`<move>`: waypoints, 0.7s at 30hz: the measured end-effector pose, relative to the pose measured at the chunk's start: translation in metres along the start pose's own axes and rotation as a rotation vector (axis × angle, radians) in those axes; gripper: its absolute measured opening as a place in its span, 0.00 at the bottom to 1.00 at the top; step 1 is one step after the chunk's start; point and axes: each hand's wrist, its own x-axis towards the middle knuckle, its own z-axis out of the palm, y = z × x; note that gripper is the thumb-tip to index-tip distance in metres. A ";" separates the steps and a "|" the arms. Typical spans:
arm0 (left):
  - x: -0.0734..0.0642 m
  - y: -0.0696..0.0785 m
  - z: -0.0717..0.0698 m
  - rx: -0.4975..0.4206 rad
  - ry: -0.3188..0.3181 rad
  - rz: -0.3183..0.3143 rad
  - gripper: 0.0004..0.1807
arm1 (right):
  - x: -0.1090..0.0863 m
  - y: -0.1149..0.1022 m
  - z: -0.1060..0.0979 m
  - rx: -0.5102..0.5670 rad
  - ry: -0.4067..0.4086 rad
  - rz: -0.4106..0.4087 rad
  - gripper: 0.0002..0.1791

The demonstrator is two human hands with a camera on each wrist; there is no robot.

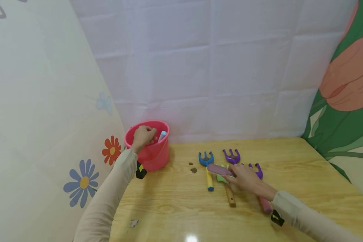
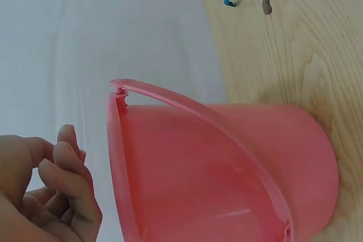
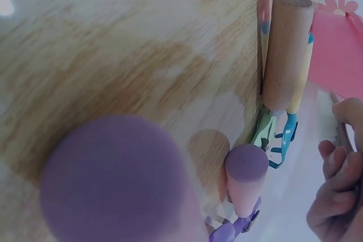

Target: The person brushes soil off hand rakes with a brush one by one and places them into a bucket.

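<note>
My left hand hovers at the mouth of a pink bucket, its fingers loosely bent with nothing seen between them. In the left wrist view the fingers are beside the bucket's rim. A light-blue-tipped handle leans inside the bucket. My right hand grips a long mauve piece, partly hidden by the fingers; I cannot tell which part of a tool it is. Beneath it lies a green-headed tool with a wooden handle. A blue hand rake with a yellow handle lies just left.
Two purple hand rakes lie by the right hand: one farther back, one partly under the wrist. Brown crumbs dot the wooden table, and a pale scrap lies near the front. A white sheet hangs behind.
</note>
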 end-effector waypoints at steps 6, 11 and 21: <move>0.001 -0.003 0.003 0.011 0.009 0.027 0.16 | 0.001 0.002 0.001 -0.015 0.008 -0.019 0.17; -0.002 -0.005 0.011 0.046 0.056 0.109 0.19 | -0.001 0.002 0.000 -0.012 0.003 -0.014 0.16; -0.008 0.001 0.023 0.039 0.116 0.183 0.19 | -0.003 0.003 0.000 -0.004 0.025 -0.036 0.16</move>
